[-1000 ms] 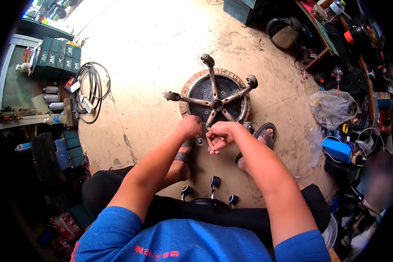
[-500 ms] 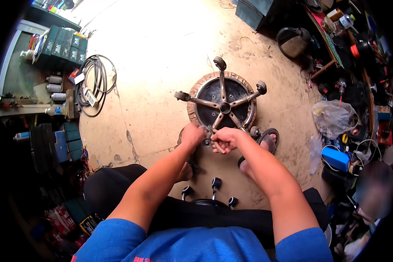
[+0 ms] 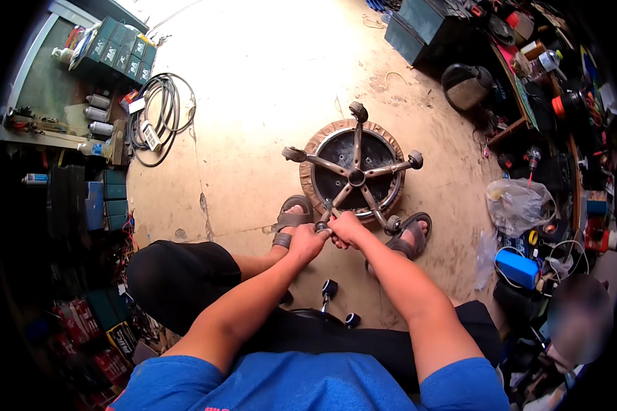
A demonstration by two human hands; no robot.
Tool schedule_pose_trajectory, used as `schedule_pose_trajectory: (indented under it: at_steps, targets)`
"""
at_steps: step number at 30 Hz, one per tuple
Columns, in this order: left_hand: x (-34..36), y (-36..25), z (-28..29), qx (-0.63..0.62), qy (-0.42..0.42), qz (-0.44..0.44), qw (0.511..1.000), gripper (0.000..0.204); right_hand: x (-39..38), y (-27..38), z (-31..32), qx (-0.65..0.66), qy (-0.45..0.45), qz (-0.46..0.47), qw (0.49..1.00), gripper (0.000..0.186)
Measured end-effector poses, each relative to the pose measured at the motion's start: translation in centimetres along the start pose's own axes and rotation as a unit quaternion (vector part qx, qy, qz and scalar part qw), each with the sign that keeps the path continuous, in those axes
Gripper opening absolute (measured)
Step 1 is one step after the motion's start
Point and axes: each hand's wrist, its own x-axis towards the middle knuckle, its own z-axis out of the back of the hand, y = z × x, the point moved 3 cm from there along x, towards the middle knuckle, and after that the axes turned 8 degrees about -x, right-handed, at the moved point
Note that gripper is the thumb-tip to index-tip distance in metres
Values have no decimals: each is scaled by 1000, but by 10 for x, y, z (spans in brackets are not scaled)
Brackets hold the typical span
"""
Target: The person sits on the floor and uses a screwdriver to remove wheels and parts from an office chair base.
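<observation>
We are working at an upturned wheeled stool [image 3: 356,178], which is resting on the floor [image 3: 247,137] just beyond our sandals [image 3: 295,217], its five legs pointing outward above the seat. Our left grip [image 3: 309,242] is pinching the caster [image 3: 321,227] on the near left leg, while our right grip [image 3: 347,229] is curling around a slim metal tool [image 3: 328,205] against that leg, its fingers partly hiding the handle. A coiled cable [image 3: 153,123] is lying to our left.

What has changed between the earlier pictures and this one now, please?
The sandalled left foot moved forward, beside the upturned stool. The left hand drew back; the right hand curled its outstretched fingers in. The stool stayed upside down on the floor.
</observation>
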Motion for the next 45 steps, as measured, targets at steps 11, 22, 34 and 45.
schedule_pose_trajectory:
  at_steps: [11,22,34,45]
  targets:
    - [13,-19,-4,34,-25,27,999,63,0,9,16,-45,25,-20,998,27]
    - [-9,-45,3,86,-52,92,991,62,-4,-3,-6,-293,-224,100,924,27]
    - [2,-45,7,101,-39,76,991,61,3,-2,9,41,-5,19,999,23]
    - [3,-46,6,146,-41,67,986,60,21,-1,27,118,181,-143,966,20]
